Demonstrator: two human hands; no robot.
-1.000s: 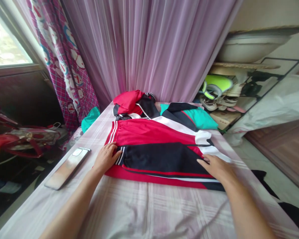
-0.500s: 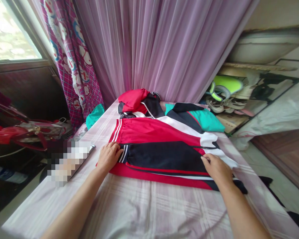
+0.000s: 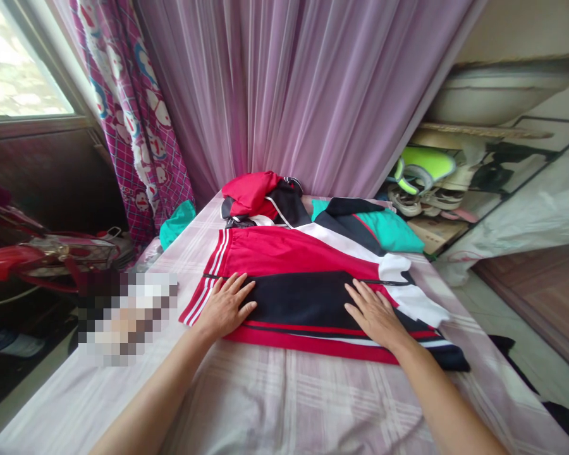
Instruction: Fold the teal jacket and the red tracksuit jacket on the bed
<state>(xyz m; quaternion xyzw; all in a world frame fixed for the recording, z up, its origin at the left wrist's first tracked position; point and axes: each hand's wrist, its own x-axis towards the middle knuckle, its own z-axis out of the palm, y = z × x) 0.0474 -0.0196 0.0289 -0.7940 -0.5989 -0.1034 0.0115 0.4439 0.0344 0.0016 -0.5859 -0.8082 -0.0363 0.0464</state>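
A red, black and white track jacket (image 3: 284,249) lies spread on the bed-like surface covered by a plaid cloth (image 3: 284,398). One black sleeve (image 3: 303,297) is folded across its near half, along the zip. My left hand (image 3: 227,306) rests flat on the sleeve's cuff end, beside the striped red hem, fingers spread. Flat on the sleeve's other end, towards the white collar (image 3: 422,303), lies my right hand (image 3: 372,313), its fingers also spread. Neither hand grips the cloth. The striped cuff is mostly hidden under my left hand.
Behind the jacket sit a crumpled red and black garment (image 3: 260,193) and a folded teal and black garment (image 3: 384,227). A pixelated object (image 3: 128,319) lies at the left edge. Purple curtains (image 3: 284,95) hang behind; a shoe rack (image 3: 436,202) stands at right.
Both hands have let go of the sleeve's edges and now lie flat on it. My right hand has moved left, and my left hand slightly right onto the cuff.
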